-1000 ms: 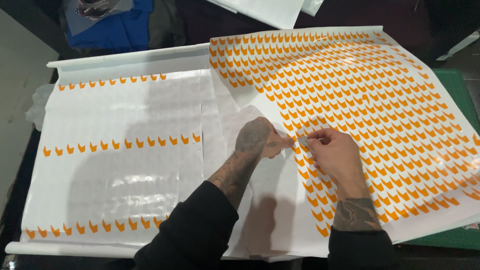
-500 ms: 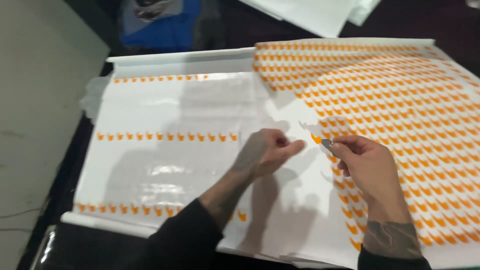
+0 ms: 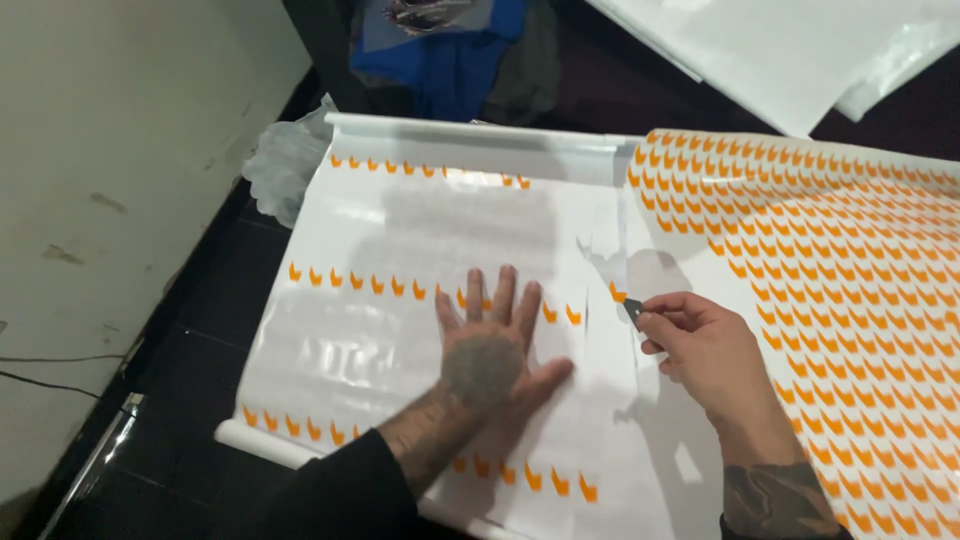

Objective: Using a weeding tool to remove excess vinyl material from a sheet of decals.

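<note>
- My left hand (image 3: 492,352) lies open and flat, fingers spread, palm down on the clear film (image 3: 420,330) that carries rows of small orange stickers (image 3: 378,285).
- My right hand (image 3: 700,345) is closed in a pinch around a small dark blade (image 3: 633,312), its tip just beside one orange sticker at the seam between the two sheets.
- The film lies spread over the dark desk (image 3: 215,300), its far edge curled into a roll (image 3: 470,128); the densely printed orange sheet (image 3: 830,260) lies to its right.
- I judge the film light, thin, glossy and slippery, quick to crease or lift, so a flat palm holds it better than a pinch.
- The stickers look small and delicate; I would take them by an edge with the blade tip.
</note>
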